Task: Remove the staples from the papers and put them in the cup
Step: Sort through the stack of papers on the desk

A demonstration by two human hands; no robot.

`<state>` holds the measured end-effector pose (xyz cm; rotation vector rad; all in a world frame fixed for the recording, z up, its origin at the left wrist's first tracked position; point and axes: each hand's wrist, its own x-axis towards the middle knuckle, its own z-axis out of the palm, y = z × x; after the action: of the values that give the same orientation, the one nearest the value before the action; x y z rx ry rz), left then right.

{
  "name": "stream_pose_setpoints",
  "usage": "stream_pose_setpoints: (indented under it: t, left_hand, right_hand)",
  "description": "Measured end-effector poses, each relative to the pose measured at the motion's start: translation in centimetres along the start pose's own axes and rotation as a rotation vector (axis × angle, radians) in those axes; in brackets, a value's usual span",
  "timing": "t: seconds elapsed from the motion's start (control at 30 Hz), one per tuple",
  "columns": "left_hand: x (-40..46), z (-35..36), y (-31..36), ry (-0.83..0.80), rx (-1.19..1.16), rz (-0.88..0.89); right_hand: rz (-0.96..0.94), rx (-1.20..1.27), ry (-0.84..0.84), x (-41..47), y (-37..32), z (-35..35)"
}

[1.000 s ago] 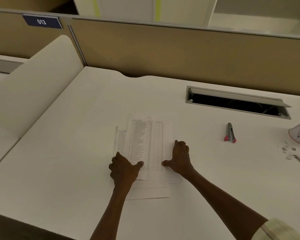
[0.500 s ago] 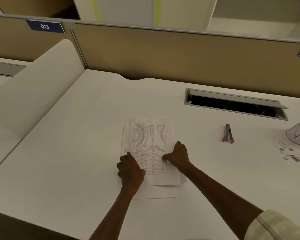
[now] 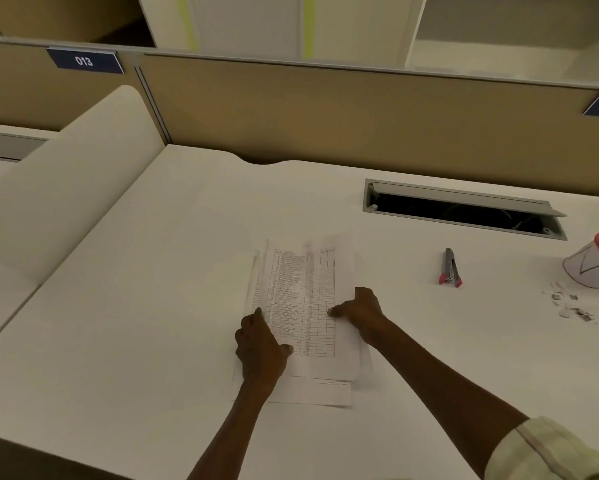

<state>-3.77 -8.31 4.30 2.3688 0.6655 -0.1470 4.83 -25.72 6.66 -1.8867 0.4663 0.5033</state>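
- risk: sheets sliding apart and fanning out if either hand lifts unevenly, since the papers lie loosely stacked with edges already out of line.
- risk: a staple left in, missed because none can be made out in the stack at this size.
- risk: scraps by the cup swept off the desk by a sleeve on a reach for the remover.
- papers: white, printed with a ruled table, several sheets skewed, lying flat mid-desk, well apart from cup and remover.
- left hand: flat on the stack's left edge, thumb on the top sheet, gripping nothing.
- right hand: curled at the stack's right edge, thumb pressing the top sheet; cannot tell whether fingers pinch sheets beneath.
- cup: white with a red rim, tipped on its side at far right, partly cut off by the frame.
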Motion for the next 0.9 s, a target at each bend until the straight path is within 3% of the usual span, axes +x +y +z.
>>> stream_pose_setpoints:
  t: [0.2, 0.33, 0.5, 0.77, 0.9]
  left_hand:
    - [1.7, -2.1, 1.0, 0.164, -0.436, -0.038]
    - [3.5, -5.0, 2.4, -0.029, -0.686, 0.028]
    - [3.2, -6.9, 5.5, -0.037, -0.751, 0.204]
    - [0.7, -7.9, 10.7, 0.208, -0.762, 0.453]
    - [0.0, -7.1, 10.2, 0.231, -0.755, 0.468]
  right_hand:
    - [-0.169, 0.050, -0.043, -1.5, -0.6, -2.2]
    - [-0.301, 0.075, -0.083, -2.5, -1.3, -4.5]
    - [-0.417, 0.181, -0.015, -3.0, -2.7, -7.3]
    - [-0.621, 0.321, 0.144, -4.6, -4.9, -9.3]
    - [-0.642, 0.300, 0.182, -4.5, -4.2, -9.4]
